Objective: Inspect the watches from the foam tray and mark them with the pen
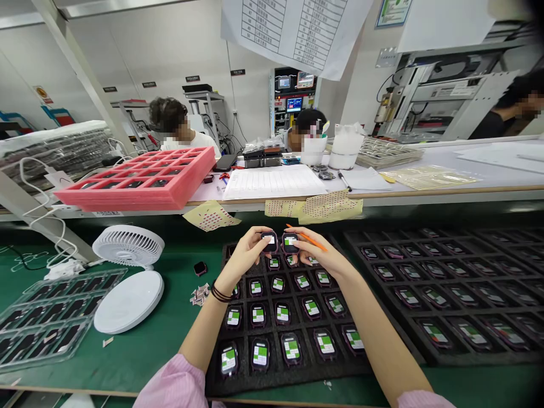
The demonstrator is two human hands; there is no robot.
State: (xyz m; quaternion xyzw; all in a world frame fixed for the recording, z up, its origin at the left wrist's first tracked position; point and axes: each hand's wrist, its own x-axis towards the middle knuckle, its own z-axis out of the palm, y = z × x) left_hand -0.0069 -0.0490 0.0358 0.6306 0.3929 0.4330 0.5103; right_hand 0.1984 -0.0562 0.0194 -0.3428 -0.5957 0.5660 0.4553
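Head view: at the tray's [255, 385] far edge, left hand [250, 249] pinched one watch [269, 242], right hand [321, 255] another watch [290, 243] plus orange stick [312, 241]; bench [181, 309] showed left of tray

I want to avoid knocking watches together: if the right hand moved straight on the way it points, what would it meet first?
Probably the watch held by the left hand; the right hand points toward it, its own watch leading across a narrow gap. Depth is hard to judge.
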